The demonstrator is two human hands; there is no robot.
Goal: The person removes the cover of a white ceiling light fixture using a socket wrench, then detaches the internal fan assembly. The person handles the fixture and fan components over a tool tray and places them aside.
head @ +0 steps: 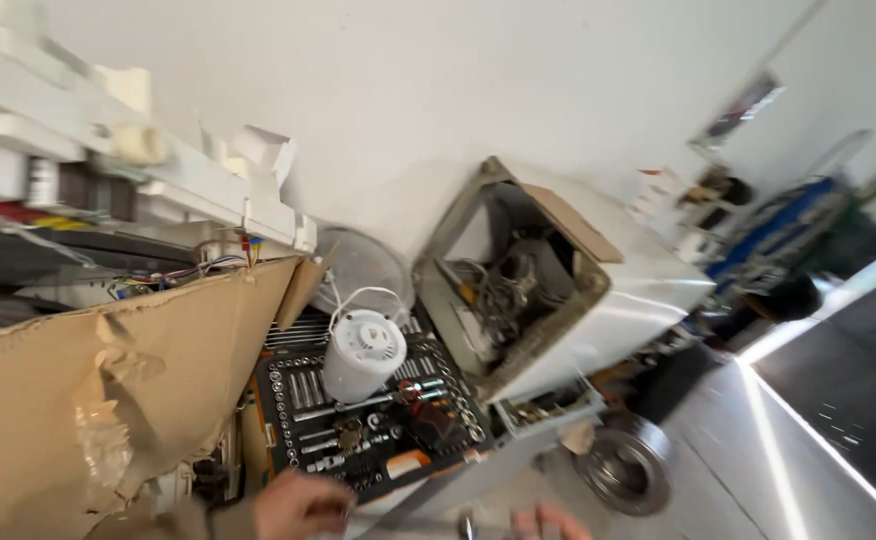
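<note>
At the bottom edge, the left hand (298, 505) hovers just below the open socket set case (363, 420), fingers curled loosely, holding nothing I can see. The right hand (548, 522) barely shows; its grip I cannot tell. A white motor (363, 352) sits on the case.

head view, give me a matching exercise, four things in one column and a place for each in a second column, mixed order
Things:
1. white motor
2. socket set tray
3. torn cardboard
4. metal drum

Places:
a. on the floor below the tipped white appliance
b. at the left, under the wires
c. on top of the socket set tray
d. just above the left hand

Pairs: 1-c, 2-d, 3-b, 4-a
</note>
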